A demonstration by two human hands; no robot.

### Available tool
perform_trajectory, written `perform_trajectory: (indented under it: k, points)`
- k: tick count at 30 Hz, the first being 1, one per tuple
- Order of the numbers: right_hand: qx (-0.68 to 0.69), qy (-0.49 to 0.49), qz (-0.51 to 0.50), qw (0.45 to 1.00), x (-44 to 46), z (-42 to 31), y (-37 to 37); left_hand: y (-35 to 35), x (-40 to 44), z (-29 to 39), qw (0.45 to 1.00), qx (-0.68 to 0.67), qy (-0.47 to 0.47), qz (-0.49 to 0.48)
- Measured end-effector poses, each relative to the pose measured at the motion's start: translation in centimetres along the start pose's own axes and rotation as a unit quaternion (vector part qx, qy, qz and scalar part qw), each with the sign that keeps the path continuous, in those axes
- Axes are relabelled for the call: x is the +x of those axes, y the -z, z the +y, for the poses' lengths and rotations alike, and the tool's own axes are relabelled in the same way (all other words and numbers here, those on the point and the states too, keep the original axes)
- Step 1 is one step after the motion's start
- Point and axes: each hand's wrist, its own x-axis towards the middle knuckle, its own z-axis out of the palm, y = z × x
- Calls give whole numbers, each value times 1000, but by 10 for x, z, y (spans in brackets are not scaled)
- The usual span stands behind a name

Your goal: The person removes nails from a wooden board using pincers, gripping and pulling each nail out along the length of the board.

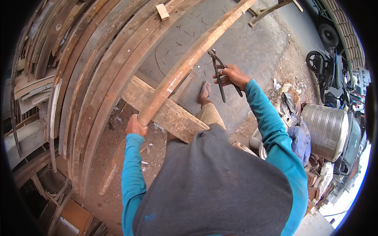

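Observation:
My left hand (136, 126) is wrapped around the near end of a long wooden beam (185, 70), which runs diagonally away to the top of the view. Beneath the beam, a wide worn plank (179, 122) lies crosswise, reaching toward my lap. To the right of the beam, my right hand (233, 76) holds a pair of dark metal pincers (215, 65) by the handles. The handles are spread apart, and the jaws point up toward the beam without touching it. Part of the right-hand fingers is hidden behind the handles.
Long curved timbers (118, 78) are stacked at left, with a small wood block (162, 12) on top. Bent nails are scattered over the concrete floor (252, 47). My sandalled foot (204, 91) is ahead. At right are a metal drum (325, 131), rubble and a parked motorcycle (325, 70).

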Motion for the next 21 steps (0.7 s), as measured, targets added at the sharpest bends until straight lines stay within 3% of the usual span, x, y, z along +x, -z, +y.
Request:
perform_trajectory:
  k: [2,13,15,17,21]
  points:
    - [-48,-26,-44,998,7,-7,12,-2,-5,5,1000,9,-5,16]
    - [-277,-86,-76,954,33,-40,53,-10,-15,12,995,56,-29,79]
    - [-237,-90,-70,965,31,-33,49,-12,-17,16,995,69,-22,76]
    - [-90,-113,-91,985,35,-14,41,-11,-18,16,994,80,-16,74]
    - [-44,-29,9,999,24,14,-3,-8,-13,11,998,42,-9,45]
